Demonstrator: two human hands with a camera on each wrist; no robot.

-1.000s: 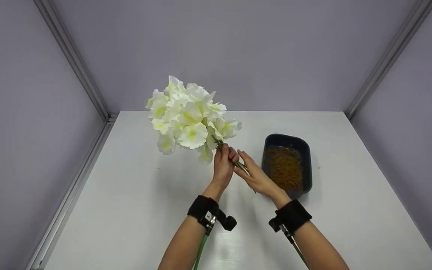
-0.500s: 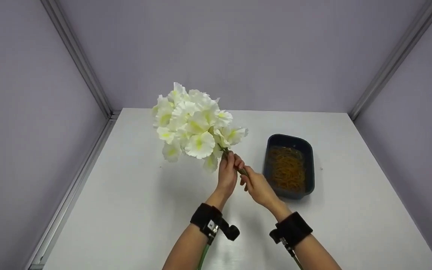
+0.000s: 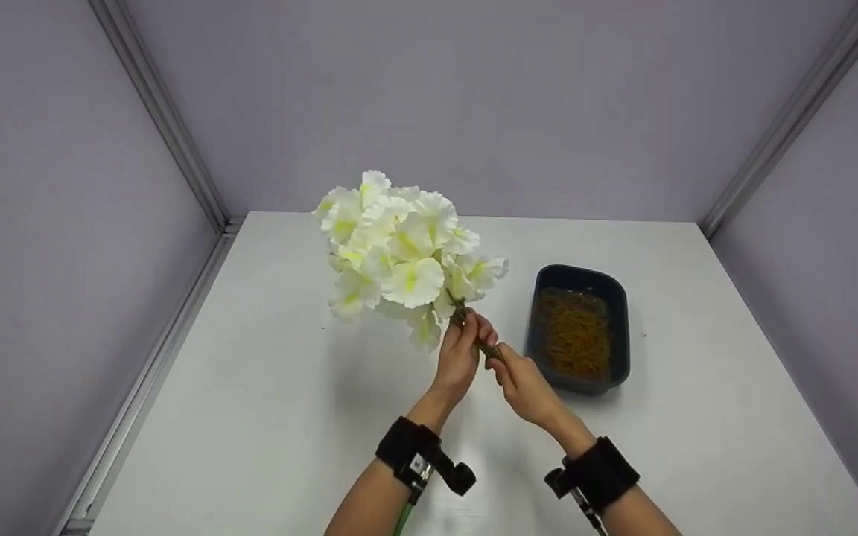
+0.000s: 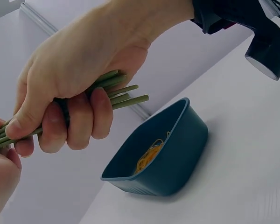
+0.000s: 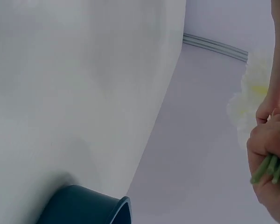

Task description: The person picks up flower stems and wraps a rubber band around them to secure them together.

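Observation:
A bunch of white and pale-yellow flowers (image 3: pixel 407 257) is held up above the white table (image 3: pixel 265 417). My left hand (image 3: pixel 462 348) grips the green stems just under the blooms. Right below it, my right hand (image 3: pixel 520 378) is curled round the lower stems. In the left wrist view the right hand (image 4: pixel 79 70) wraps the stems (image 4: pixel 126 93), whose cut ends stick out past its fingers. My left hand (image 4: pixel 0 172) shows at the frame's edge. The right wrist view shows the right hand (image 5: pixel 268 140) on the stem ends (image 5: pixel 269 169), with blooms (image 5: pixel 252 100) behind.
A dark blue tray (image 3: pixel 617 298) with several tan rubber bands (image 3: pixel 576 335) sits on the table just right of my hands; its wall (image 4: pixel 177 154) and rim (image 5: pixel 84 200) show in both wrist views. Lilac walls close in the table on three sides.
My right hand, with fingers straight beside the stems a second ago, has curled round them. The bouquet and both hands have shifted slightly right and toward me.

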